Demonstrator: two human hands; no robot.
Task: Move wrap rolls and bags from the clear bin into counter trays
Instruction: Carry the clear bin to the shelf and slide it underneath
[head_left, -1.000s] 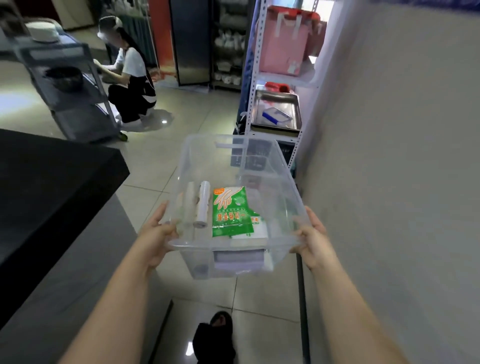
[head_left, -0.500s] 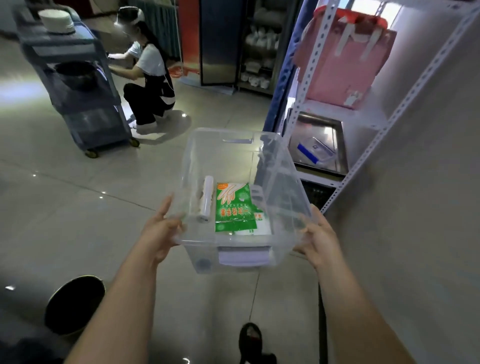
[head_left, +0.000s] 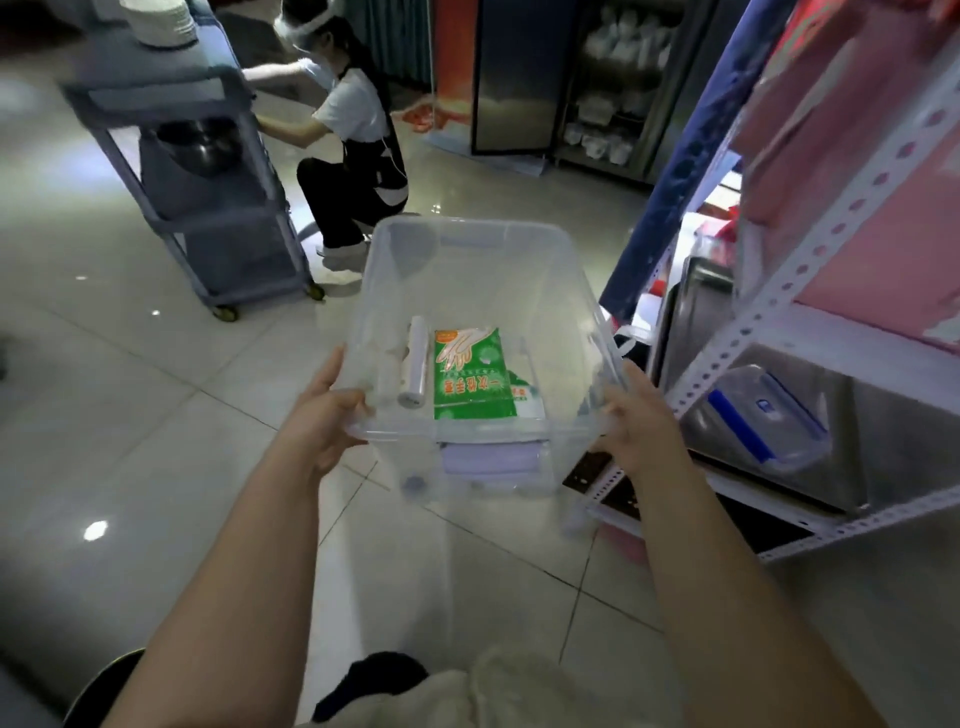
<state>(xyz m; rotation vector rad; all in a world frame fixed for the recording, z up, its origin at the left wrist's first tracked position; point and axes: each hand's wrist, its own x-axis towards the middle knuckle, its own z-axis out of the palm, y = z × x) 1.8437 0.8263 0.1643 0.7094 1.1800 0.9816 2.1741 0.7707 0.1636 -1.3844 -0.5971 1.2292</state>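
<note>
The clear bin (head_left: 483, 291) is carried in the air above the tiled floor (head_left: 156, 415), at the centre of the view, with its long axis running from 6 o'clock to 12 o'clock. The left hand (head_left: 324, 423) grips the near left corner of the rim, fingers wrapped over the edge. The right hand (head_left: 641, 434) grips the near right corner, fingers curled against the side wall.

Contents of the bin, all lying at the near end:
- A white wrap roll (head_left: 414, 370) lies lengthwise, at 9 o'clock from the green packet and just beside it.
- A green packet of bags (head_left: 470, 374) with a printed glove picture lies flat on the bin floor.
- A second green-and-white packet (head_left: 524, 397) is partly covered by the first, at its 4 o'clock corner.
- A pale folded item (head_left: 491, 460) shows through the near wall; what it is cannot be told.

Surroundings:
- At 3 o'clock, a white metal shelf rack (head_left: 810, 249) holds a steel tray (head_left: 883, 431) containing a lidded box with blue clips (head_left: 763, 415).
- At 10 o'clock, a grey cart (head_left: 208, 208) stands on wheels.
- At 11 o'clock, a crouching person (head_left: 353, 156) is next to the cart.
</note>
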